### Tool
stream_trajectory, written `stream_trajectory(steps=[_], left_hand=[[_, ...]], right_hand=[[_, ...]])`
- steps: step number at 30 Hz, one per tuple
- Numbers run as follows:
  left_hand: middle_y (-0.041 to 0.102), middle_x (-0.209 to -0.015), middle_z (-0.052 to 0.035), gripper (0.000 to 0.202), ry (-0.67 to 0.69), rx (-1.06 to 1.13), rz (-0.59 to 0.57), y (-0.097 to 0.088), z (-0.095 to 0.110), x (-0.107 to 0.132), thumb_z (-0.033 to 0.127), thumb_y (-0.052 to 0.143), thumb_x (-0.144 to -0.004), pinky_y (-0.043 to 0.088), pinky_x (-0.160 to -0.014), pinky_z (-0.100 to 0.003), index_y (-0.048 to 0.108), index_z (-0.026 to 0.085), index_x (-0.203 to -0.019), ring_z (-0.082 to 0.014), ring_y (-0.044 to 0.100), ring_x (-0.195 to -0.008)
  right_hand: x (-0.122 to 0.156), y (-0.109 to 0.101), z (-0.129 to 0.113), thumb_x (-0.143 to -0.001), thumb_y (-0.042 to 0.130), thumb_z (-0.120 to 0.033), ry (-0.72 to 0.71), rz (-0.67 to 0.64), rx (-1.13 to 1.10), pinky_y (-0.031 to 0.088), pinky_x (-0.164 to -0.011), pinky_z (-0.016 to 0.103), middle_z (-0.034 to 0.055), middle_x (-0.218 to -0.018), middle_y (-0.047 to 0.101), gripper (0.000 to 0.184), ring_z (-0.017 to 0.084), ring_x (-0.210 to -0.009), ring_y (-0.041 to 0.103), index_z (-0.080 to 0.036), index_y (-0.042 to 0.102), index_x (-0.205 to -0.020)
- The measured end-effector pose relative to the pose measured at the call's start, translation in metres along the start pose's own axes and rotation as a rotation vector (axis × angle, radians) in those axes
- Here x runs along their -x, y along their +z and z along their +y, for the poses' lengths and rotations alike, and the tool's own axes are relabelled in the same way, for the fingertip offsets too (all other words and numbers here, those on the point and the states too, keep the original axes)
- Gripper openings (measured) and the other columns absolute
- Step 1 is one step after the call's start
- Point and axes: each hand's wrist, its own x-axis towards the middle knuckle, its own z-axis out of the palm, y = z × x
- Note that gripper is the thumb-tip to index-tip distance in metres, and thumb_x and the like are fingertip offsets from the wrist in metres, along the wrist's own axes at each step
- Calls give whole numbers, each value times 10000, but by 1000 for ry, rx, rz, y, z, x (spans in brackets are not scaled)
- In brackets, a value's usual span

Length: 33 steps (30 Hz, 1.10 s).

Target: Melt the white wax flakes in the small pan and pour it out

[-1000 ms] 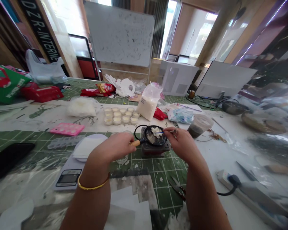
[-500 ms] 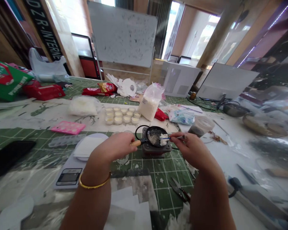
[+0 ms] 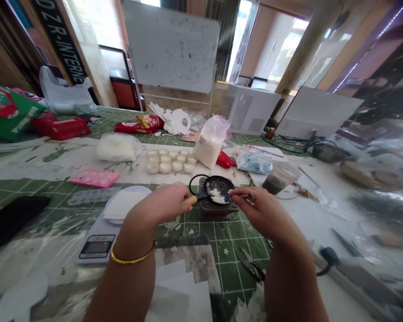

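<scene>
My left hand [image 3: 168,201] is closed round the wooden handle of a small black frying pan [image 3: 225,182]. The pan rests on a small dark hot plate [image 3: 218,212]. White lumpy material [image 3: 216,196] lies in the pan, mostly toward its near side. In my right hand [image 3: 255,201] is a thin blue stirring stick [image 3: 226,196], its tip down among the white lumps; the far end is hidden by my fingers. Several small clear cups of pale contents [image 3: 165,167] stand behind the pan. Left of it, a kitchen scale [image 3: 98,243] carries white sheets [image 3: 126,205].
A bag of white granules [image 3: 208,145] stands behind the cups. Scissors [image 3: 250,264] lie on the green cloth between my arms, near white paper sheets [image 3: 177,290]. To the right are a plastic tub with dark contents [image 3: 278,176] and a power strip [image 3: 362,286].
My right hand has moved slightly left with the stick. The white lumps have shifted from the pan's right side toward its near middle. My left hand stays on the handle.
</scene>
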Motion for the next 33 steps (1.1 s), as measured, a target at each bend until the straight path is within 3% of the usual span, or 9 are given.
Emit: stream_trajectory(steps=[5,10,14,19,24,29,33], left_hand=[[621,-720,-28,344,11,4,-8,-1,0,2,477,408,-776,314,-530,-250,583,190,-704,-152,542,-630],[621,-703,-35,367,7,11,-10,-1,0,1,486,401,-774,304,-519,-248,596,184,-699,-149,537,-614],[618,-698,-34,372,-1,17,-6,-1,2,2,488,398,-773,301,-509,-247,598,181,-705,-146,529,-600],[625,-720,-32,358,15,13,-6,-2,1,2,485,409,-771,312,-519,-248,606,190,-722,-148,532,-612],[622,-723,-33,345,-3,13,-3,-1,0,1,481,419,-764,319,-521,-251,599,189,-722,-149,535,-614],[619,-716,-33,335,-13,0,-19,-2,2,1,472,418,-767,312,-510,-255,587,190,-702,-154,533,-611],[617,-716,-31,327,-12,5,-10,-1,2,1,474,432,-757,308,-508,-254,587,191,-700,-151,530,-607]], right_hand=[[-3,2,-1,-859,420,-326,80,25,57,390,-760,319,22,-783,673,262,193,-800,599,-230,652,-931],[6,-2,-7,-854,437,-379,14,66,-60,408,-739,279,9,-864,675,260,169,-807,606,-252,651,-933],[-4,8,-7,-857,431,-348,57,35,-78,410,-693,278,14,-763,678,254,178,-750,614,-229,650,-906],[-10,8,3,-845,448,-382,159,220,-91,407,-688,277,21,-827,688,264,186,-779,615,-231,646,-931],[-5,6,1,-860,419,-364,83,35,-87,404,-696,279,20,-791,691,275,187,-770,620,-226,644,-937],[-1,-3,3,-858,415,-354,161,174,14,391,-701,293,32,-818,687,270,200,-789,611,-211,643,-883],[-4,-2,3,-855,420,-333,116,44,28,382,-693,295,14,-753,680,251,196,-759,611,-223,645,-875]])
